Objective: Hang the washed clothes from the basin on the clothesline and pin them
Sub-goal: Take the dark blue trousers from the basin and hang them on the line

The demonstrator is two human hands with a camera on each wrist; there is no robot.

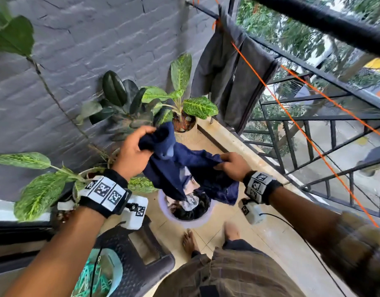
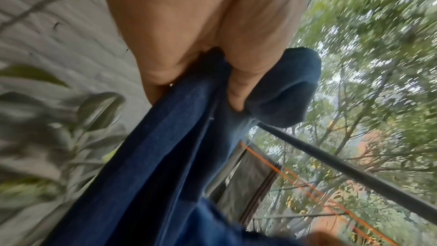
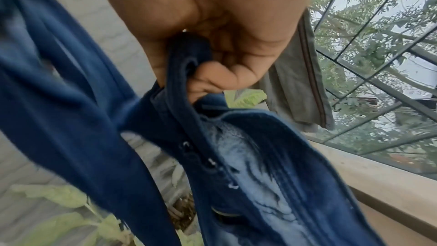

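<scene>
Head view: a person on a tiled balcony holds a navy blue shirt (image 1: 180,166) at frame centre, stretched between both hands. The left hand (image 1: 133,151) bunches one soft, crumpled end in curled fingers; the right hand (image 1: 232,166) grips the other end, lower and to the right. The cloth's long run slopes from upper left to lower right, the slack hanging down over a round pale plastic basin (image 1: 163,207) of dark laundry on the floor. An orange clothesline (image 1: 292,118) cuts diagonally across the right half, a grey garment (image 1: 232,82) draped near its upper end beside the black metal railing (image 1: 313,129). Broad-leaved potted plants (image 1: 180,99) stand against the grey brick wall (image 1: 77,39). Lower left, a light tub of teal clothespins (image 1: 92,281) sits beside a dark woven-pattern stool (image 1: 139,264).

Left wrist view: the left hand (image 2: 201,31) fills the top; its fingers (image 2: 236,91) fold over the blue fabric (image 2: 153,166), which runs in long pleats to the lower left, a rounded end bulging right of the fingertips.

Right wrist view: the right hand (image 3: 212,25) pinches a thick stitched edge of the shirt (image 3: 272,184) between thumb and curled fingers; the fabric, with pale faded streaks and small eyelets, falls toward lower right.
</scene>
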